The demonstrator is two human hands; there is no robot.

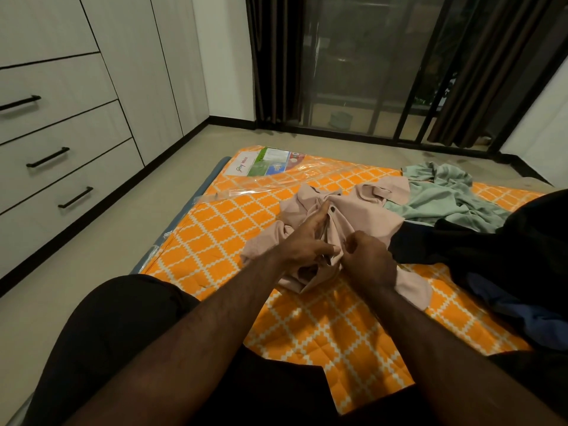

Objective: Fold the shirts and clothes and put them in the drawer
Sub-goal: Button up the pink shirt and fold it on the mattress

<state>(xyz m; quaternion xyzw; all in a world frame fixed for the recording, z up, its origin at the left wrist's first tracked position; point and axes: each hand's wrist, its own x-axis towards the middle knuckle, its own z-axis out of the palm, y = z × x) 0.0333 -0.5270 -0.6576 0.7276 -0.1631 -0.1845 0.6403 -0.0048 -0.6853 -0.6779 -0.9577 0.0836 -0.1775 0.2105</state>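
Right, I'm sitting on the mattress (215,241), the one with the orange and white lattice cover, and both my hands are on the pink shirt (368,216) that lies crumpled in front of me. My left hand (302,241) comes in from the left, fingers stretched forward along a fold near the middle of the cloth, thumb pressed against the fabric so a ridge of it is pinched between thumb and fingers. My right hand (368,259) sits just beside it, knuckles up, fingers curled down into the pink cloth and gripping a bunch of it. The two hands nearly touch over the same fold. The pink shirt spreads out past them, one part reaching toward my right knee, another bunched up toward the far side. Beyond it, on the right, a pale green garment (445,195) lies rumpled on the mattress, its edge touching the pink one. Nearer me on the right there's a heap of dark clothes (461,250), black on top with something blue showing underneath, and it lies against the pink shirt too. At the far end of the mattress a printed label (264,166) shows under clear plastic wrap. Off to my left, across a strip of floor, stands the white wardrobe with its drawers (61,155), all closed, black bar handles on each
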